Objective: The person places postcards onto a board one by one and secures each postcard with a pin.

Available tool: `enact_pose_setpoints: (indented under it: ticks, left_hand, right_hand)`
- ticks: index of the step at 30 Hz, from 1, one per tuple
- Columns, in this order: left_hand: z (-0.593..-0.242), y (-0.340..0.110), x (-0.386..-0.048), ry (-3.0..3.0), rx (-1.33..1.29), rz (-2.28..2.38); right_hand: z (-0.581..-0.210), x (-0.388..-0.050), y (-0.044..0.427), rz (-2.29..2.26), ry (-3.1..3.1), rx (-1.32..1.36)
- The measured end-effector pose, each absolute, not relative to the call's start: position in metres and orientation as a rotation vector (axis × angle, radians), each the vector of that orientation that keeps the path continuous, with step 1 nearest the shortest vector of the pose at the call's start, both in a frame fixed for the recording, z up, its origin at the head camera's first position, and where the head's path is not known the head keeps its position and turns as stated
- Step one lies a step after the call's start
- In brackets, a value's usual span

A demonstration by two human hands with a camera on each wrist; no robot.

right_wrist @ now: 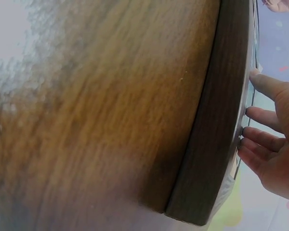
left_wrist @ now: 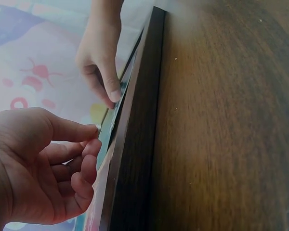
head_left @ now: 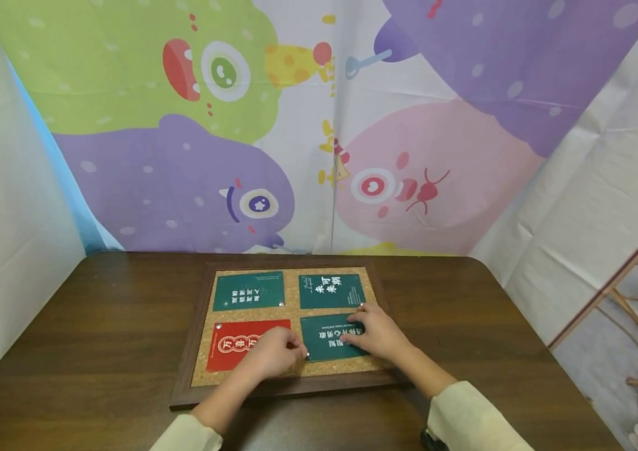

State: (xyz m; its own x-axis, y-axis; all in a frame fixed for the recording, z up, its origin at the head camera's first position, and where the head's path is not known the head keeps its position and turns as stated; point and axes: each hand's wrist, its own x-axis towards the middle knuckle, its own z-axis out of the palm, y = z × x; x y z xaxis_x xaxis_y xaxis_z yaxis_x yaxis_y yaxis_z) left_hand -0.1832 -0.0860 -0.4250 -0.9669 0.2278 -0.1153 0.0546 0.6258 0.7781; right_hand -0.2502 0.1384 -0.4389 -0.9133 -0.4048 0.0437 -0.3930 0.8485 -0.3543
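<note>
A framed cork board [head_left: 293, 313] lies on the table, bearing several cards. My left hand [head_left: 275, 354] pinches a small clear pushpin [left_wrist: 98, 128] between thumb and forefinger, at the near left corner of the lower right green card [head_left: 319, 332]. With spread fingers, my right hand [head_left: 380, 335] touches the right part of that same card. The left hand partly covers a red card [head_left: 228, 344] at the lower left. Two more green cards lie behind, one on the left [head_left: 248, 291] and one on the right [head_left: 330, 291].
The brown wooden table [head_left: 99, 351] extends around the board's raised dark frame [head_left: 189, 357]. Behind it hangs a curtain [head_left: 307, 144] printed with cartoon figures. Small shiny pins show at some card corners. A dark object [head_left: 433, 440] sits by the right sleeve.
</note>
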Motion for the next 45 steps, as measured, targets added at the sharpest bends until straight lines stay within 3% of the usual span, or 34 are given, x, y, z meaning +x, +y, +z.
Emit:
enact_pose_setpoints:
  ticks: [15,45]
  left_hand:
    - [-0.43,-0.08,-0.183,2.736,0.309,1.137]
    - [-0.418,-0.069,-0.197,2.788,0.131,0.746]
  right_hand:
    - [-0.441,-0.251,0.139,-0.568,2.998,-0.682]
    - [-0.439,-0.251,0.138,-0.551,2.984,-0.662]
